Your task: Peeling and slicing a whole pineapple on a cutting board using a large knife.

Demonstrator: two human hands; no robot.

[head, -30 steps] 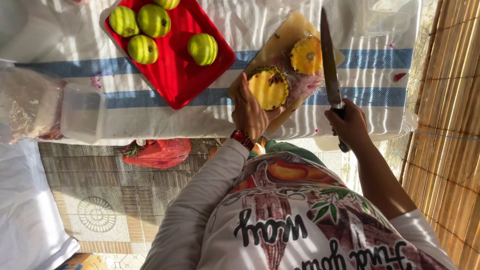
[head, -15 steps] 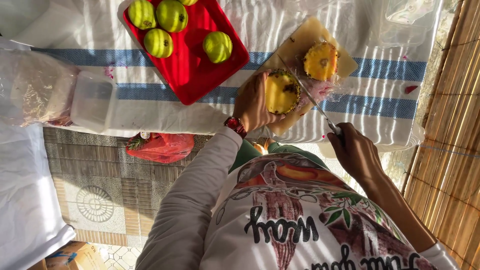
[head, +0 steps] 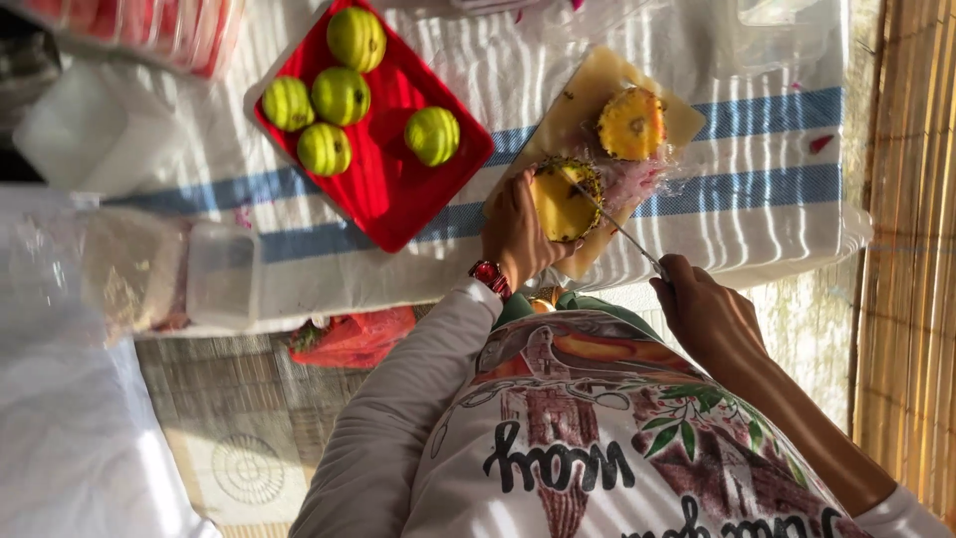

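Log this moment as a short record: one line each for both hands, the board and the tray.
left hand: steadies a pineapple piece on the board
right hand: grips a knife, blade laid on that piece
cutting board: pale, on a striped cloth; a second pineapple piece lies farther back
red tray: holds five green fruits

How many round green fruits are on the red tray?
5. On the red plastic tray: one at its far end, three clustered in the middle, one apart nearer the cutting board. None looks hidden.
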